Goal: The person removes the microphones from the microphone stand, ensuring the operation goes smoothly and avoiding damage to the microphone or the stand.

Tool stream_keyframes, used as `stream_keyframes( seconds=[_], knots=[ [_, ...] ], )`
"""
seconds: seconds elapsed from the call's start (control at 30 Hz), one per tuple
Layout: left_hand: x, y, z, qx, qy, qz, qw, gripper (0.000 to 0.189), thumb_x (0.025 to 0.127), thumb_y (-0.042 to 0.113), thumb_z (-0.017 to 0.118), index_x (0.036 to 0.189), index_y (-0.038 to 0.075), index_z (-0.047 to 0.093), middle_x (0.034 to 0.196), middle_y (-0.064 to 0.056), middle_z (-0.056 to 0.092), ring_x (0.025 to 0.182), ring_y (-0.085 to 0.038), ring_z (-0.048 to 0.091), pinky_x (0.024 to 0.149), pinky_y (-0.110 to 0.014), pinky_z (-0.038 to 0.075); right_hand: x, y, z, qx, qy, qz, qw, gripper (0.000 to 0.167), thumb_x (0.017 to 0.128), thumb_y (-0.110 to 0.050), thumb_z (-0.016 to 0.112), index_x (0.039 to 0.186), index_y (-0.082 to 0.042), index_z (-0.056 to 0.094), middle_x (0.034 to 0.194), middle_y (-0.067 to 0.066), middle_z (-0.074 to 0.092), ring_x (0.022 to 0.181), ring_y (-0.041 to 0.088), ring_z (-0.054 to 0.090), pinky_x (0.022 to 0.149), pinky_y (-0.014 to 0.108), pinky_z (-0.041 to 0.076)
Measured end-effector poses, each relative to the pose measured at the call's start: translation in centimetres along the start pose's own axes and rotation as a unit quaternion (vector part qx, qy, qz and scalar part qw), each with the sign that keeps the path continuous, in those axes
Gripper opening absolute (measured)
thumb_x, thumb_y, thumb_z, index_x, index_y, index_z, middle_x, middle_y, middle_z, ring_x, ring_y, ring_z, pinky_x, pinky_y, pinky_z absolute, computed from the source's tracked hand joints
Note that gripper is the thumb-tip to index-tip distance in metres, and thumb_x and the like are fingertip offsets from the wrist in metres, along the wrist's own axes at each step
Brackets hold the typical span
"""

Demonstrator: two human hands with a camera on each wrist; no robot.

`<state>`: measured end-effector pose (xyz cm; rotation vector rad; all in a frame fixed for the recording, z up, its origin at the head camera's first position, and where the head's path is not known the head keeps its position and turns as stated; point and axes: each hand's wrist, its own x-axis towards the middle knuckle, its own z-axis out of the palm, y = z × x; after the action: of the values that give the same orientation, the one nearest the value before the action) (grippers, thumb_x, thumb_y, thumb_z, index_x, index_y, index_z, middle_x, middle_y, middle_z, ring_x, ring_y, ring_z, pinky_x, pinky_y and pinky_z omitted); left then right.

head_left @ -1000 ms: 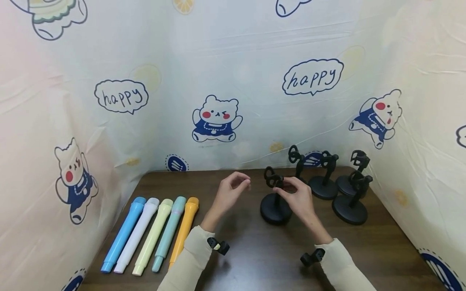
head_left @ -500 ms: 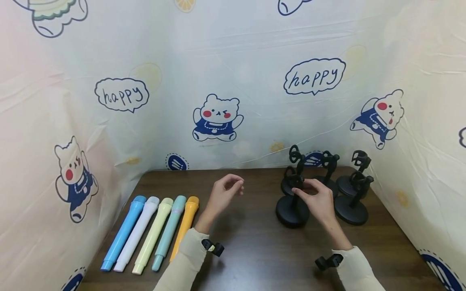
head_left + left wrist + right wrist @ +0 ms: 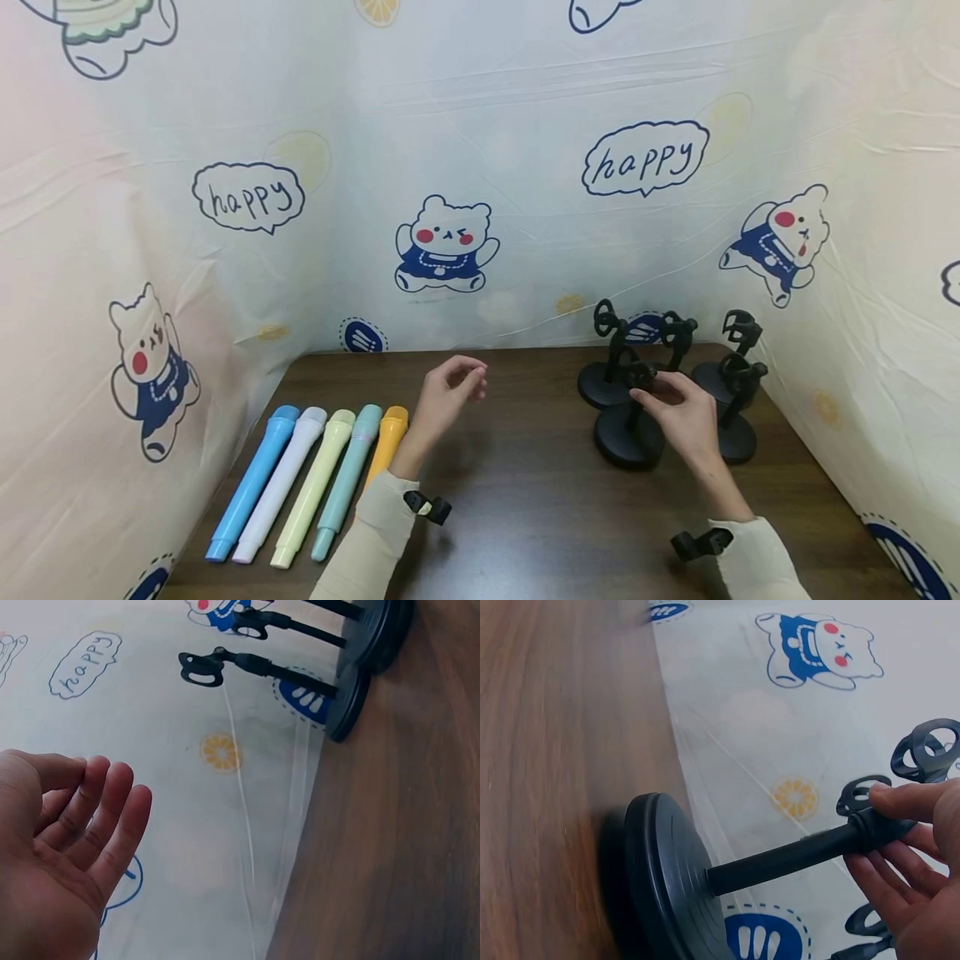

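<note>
My right hand (image 3: 686,412) grips a black microphone stand (image 3: 628,437) by the upper part of its pole, just below the clip. In the right wrist view the thumb and fingers close round the collar of the pole (image 3: 787,862). Its round base (image 3: 675,877) is right at the tabletop, with a dark shadow beside it. My left hand (image 3: 446,400) hovers over the middle of the table, fingers loosely bent and nothing in them. Behind and right of the held stand are several similar stands, among them one at the back left (image 3: 600,385) and one at the right (image 3: 738,437).
On the left side of the brown table (image 3: 525,517) lie several microphones in a slanted row: blue (image 3: 255,483), white (image 3: 281,483), yellow (image 3: 315,492), teal (image 3: 347,479) and orange (image 3: 390,437). A printed curtain (image 3: 450,125) encloses the back and sides.
My right hand has moved right with the stand, bringing it in front of the other stands. My left hand has drifted left, away from it, and now overlaps more of the orange microphone.
</note>
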<state>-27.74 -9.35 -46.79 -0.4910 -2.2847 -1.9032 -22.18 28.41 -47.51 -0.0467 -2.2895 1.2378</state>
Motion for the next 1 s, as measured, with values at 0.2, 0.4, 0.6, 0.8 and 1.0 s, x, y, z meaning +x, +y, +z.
stream_keyframes(
  seconds=[0.2,0.4,0.6,0.8,1.0],
  knots=[
    [0.1,-0.4,-1.0,0.000,0.007,-0.005,1.0000,0.016,0.106,0.025,0.069,0.115,0.013,0.075,0.095,-0.012,0.074,0.079,-0.021,0.073,0.074,-0.029,0.066,-0.1,0.6,-0.9,-0.016,0.008,0.015,0.9997,0.028,0.087,-0.018,0.091,0.110,-0.007,0.080,0.107,0.014,0.079,0.086,-0.017,0.061,0.073,0.001,0.049],
    [-0.2,-1.1,-2.4,0.016,0.020,-0.020,0.9995,0.018,0.106,0.023,0.068,0.117,0.010,0.075,0.095,-0.014,0.074,0.079,-0.019,0.073,0.075,-0.026,0.065,0.1,1.3,-1.4,-0.028,0.010,0.019,0.9994,0.027,0.089,-0.018,0.089,0.111,-0.006,0.080,0.109,0.015,0.078,0.086,-0.018,0.059,0.074,0.000,0.048],
    [-0.8,-1.7,-3.8,0.020,0.026,-0.028,0.9991,0.020,0.107,0.023,0.068,0.117,0.006,0.074,0.097,-0.021,0.073,0.079,-0.021,0.073,0.073,-0.028,0.065,0.3,2.1,-1.7,-0.034,0.025,0.026,0.9988,0.026,0.088,-0.015,0.089,0.111,-0.006,0.080,0.108,0.016,0.078,0.085,-0.018,0.059,0.074,0.000,0.047],
    [-1.4,-2.5,-4.8,0.024,0.042,-0.037,0.9981,0.019,0.107,0.020,0.067,0.115,0.004,0.074,0.099,-0.027,0.073,0.077,-0.017,0.073,0.071,-0.029,0.065,0.5,2.7,-2.1,-0.033,0.026,0.034,0.9985,0.028,0.088,-0.015,0.089,0.112,-0.003,0.079,0.109,0.019,0.078,0.083,-0.019,0.058,0.072,0.001,0.048],
    [-1.6,-2.6,-5.3,0.021,0.048,-0.036,0.9979,0.022,0.107,0.021,0.067,0.116,0.002,0.073,0.098,-0.026,0.073,0.075,-0.014,0.072,0.071,-0.027,0.064,0.7,2.9,-2.2,-0.037,0.027,0.049,0.9977,0.031,0.090,-0.018,0.088,0.115,-0.004,0.079,0.109,0.019,0.078,0.080,-0.018,0.057,0.066,0.005,0.049]
  ],
)
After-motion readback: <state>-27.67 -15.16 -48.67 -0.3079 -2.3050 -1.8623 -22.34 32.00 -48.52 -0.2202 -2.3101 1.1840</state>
